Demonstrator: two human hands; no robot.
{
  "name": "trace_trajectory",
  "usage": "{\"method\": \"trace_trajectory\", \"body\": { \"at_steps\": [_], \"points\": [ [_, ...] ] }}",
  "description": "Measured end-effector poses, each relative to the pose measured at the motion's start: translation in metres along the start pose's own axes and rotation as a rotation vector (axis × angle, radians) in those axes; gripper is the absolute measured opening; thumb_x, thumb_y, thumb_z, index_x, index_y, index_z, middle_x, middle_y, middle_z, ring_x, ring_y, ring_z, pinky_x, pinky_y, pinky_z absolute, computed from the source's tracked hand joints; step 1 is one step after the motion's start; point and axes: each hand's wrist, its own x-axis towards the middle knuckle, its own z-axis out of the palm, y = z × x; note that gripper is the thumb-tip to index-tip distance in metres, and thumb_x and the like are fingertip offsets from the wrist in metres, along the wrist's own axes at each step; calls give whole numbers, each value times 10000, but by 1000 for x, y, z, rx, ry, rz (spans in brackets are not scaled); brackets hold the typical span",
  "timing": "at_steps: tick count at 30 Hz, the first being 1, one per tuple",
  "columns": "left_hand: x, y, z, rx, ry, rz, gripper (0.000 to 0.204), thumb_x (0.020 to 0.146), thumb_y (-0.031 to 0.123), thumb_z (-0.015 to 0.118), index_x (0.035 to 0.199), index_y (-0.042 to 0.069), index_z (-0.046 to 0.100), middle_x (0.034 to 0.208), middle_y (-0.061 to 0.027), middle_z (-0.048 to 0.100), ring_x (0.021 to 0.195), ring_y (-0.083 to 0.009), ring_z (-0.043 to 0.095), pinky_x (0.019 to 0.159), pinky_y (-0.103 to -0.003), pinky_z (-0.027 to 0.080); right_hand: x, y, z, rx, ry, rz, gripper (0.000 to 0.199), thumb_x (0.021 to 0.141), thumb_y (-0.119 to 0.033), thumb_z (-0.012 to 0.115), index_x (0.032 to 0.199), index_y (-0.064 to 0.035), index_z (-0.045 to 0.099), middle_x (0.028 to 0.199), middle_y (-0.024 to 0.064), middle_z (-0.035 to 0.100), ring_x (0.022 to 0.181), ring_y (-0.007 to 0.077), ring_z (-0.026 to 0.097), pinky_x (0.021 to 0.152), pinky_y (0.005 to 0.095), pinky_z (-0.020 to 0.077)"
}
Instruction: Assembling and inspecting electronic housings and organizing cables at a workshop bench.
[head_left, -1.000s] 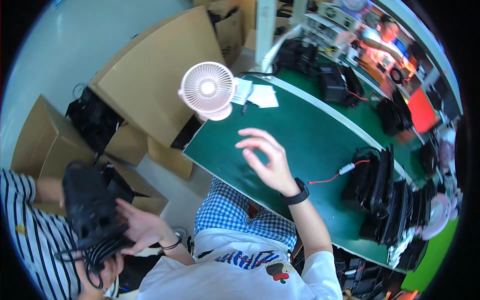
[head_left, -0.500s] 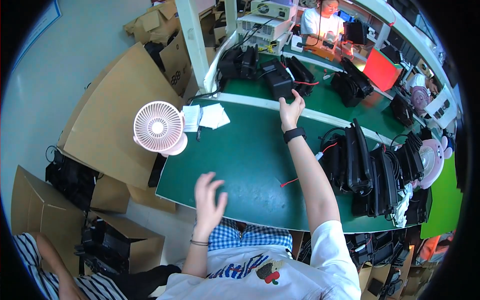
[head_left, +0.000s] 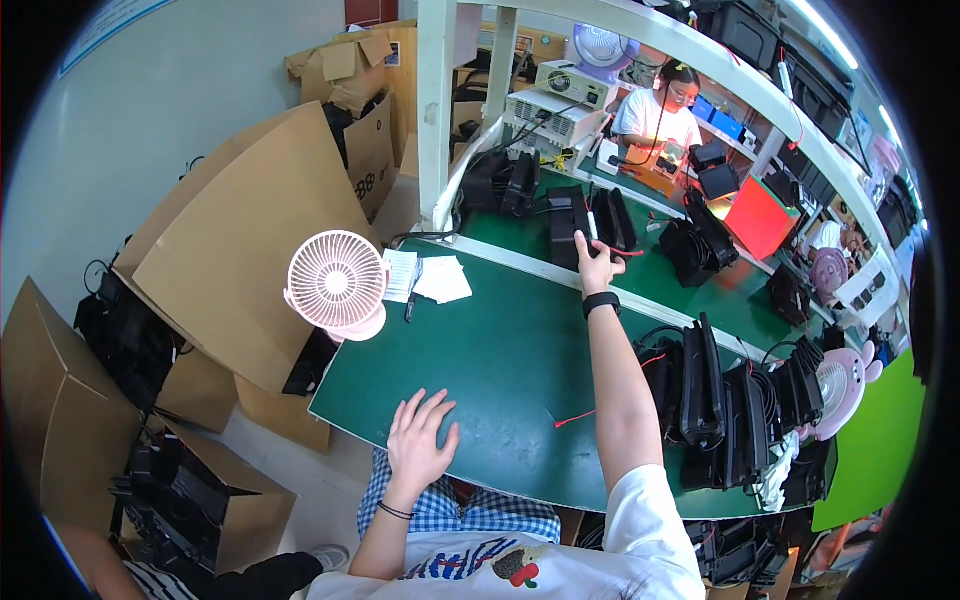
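Observation:
My right hand point(head_left: 600, 268) reaches across the white rail, its thumb and fingers closed at the near right corner of a black box-shaped unit point(head_left: 566, 230). A slim white piece point(head_left: 592, 224) and a red wire point(head_left: 628, 253) lie by these fingers. Beside the unit, to its right, stands another black unit point(head_left: 618, 218). My left hand point(head_left: 420, 438) is open, fingers spread and holding nothing, over the near left edge of the green table point(head_left: 500, 380).
A pink fan point(head_left: 337, 280) and white papers point(head_left: 442, 279) are at the table's left. Several black units with cables point(head_left: 703, 385) crowd the right side, near a rabbit-eared fan point(head_left: 845, 390). Cardboard boxes point(head_left: 250, 240) stand at left. A person point(head_left: 660, 115) works beyond the rail.
The view has tilted up, showing more of the far side. My right fingers have closed at the black unit's corner. My left hand has settled at the table edge, fingers spread.

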Motion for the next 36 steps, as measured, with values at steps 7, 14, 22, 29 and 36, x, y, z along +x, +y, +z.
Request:
{"method": "trace_trajectory", "body": {
  "at_steps": [7,14,22,29,36],
  "points": [
    [-1,-3,-1,-29,-7,15,276,829,221,647,1086,124,669,1267,-43,602,1242,-300,502,1069,-477,361,0,17,15,-27,148,-30,495,929,-498,520,994,-43,705,1208,423,453,1286,475,264,1075,423,293],
    [-1,-2,0,-60,-18,17,274,831,218,645,1086,120,665,1266,-51,602,1249,-302,499,1067,-483,361,-4,33,2,127,332,-93,292,942,-329,556,963,-94,730,1031,233,574,1089,336,436,955,390,377],
    [0,-8,-4,-50,-22,33,290,848,220,630,1115,110,652,1289,-60,582,1254,-309,486,1079,-485,344,-21,-19,-23,-140,480,-98,671,713,-321,809,1265,-157,465,1209,195,444,1066,391,496,939,457,415],
    [-1,-4,-1,-49,3,26,286,818,215,652,1086,114,662,1261,-48,601,1239,-305,500,1065,-478,368,17,20,-25,190,122,-74,1060,602,-368,888,1438,-177,265,1337,260,479,1231,420,480,1020,432,399],
    [-1,-3,-1,-44,19,15,262,805,208,656,1048,111,676,1233,-38,619,1218,-298,521,1051,-470,392,-19,-9,-28,78,457,-128,910,642,-366,854,1381,-108,391,1143,274,514,1044,422,538,941,464,429]
  ]
}}
